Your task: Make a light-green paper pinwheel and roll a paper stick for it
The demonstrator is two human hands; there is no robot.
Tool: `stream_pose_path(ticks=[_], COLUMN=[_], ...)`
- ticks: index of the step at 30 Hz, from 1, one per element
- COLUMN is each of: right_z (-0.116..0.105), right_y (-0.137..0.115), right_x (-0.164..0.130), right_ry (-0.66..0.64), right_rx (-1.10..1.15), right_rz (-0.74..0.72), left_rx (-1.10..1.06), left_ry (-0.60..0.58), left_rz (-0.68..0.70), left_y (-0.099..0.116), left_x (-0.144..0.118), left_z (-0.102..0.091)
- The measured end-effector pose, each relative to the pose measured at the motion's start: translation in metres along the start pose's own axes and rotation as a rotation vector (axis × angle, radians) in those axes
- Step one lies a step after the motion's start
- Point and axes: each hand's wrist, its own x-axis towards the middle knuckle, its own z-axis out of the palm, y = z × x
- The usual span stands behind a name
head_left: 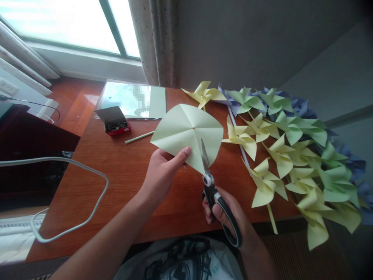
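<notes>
Left hand (161,171) pinching creased paper sheet (175,126) above bench (122,182), at sheet's 7 o'clock; right hand (235,205) gripping scissors (209,189), 5 o'clock. Sheet looking light, bendy, tearable; best holding near edge.

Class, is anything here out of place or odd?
Two things: a white cable loops untidily across the left of the table, and the nearest yellow pinwheel juts past the front edge, where it might get knocked.
</notes>
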Motion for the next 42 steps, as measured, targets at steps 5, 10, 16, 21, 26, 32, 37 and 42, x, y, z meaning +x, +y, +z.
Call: stream_pose_path(ticks=[5, 10, 16, 21, 26, 32, 37, 42], right_z=[0.0002, -0.0001, 0.0003, 0.0006, 0.0025, 0.0058, 0.0080, 0.0086], right_y=[-0.0008, -0.0003, 0.0010, 0.0016, 0.0025, 0.0037, 0.0051, 0.0070], right_x=[0.0023, 0.0039, 0.0054, 0.0055, 0.0044, 0.0043, 0.0042, 0.0046], right_ry=[-0.005, -0.010, 0.001, 0.010, 0.040, 0.078, 0.097, 0.089], right_rx=[0.002, 0.017, 0.010, 0.016, 0.008, -0.012, 0.011, 0.011], right_rz=[-0.003, -0.017, -0.041, -0.041, -0.038, -0.048, -0.049, -0.054], left_rx=[0.029, 0.038, 0.067, 0.069, 0.063, 0.071, 0.069, 0.053], left_ry=[-0.009, -0.044, -0.065, -0.077, -0.079, -0.089, -0.083, -0.087], left_rz=[0.011, 0.028, 0.032, 0.042, 0.051, 0.058, 0.059, 0.060], left_y=[-0.0021, -0.0032, -0.0036, -0.0031, -0.0029, -0.0037, -0.0042, -0.0039], left_x=[-0.0018, -0.0032, -0.0048, -0.0046, -0.0042, -0.0044, -0.0041, -0.0038], left_z=[0.0006, 0.0006, 0.0022, 0.0023, 0.0019, 0.0015, 0.0014, 0.0015])
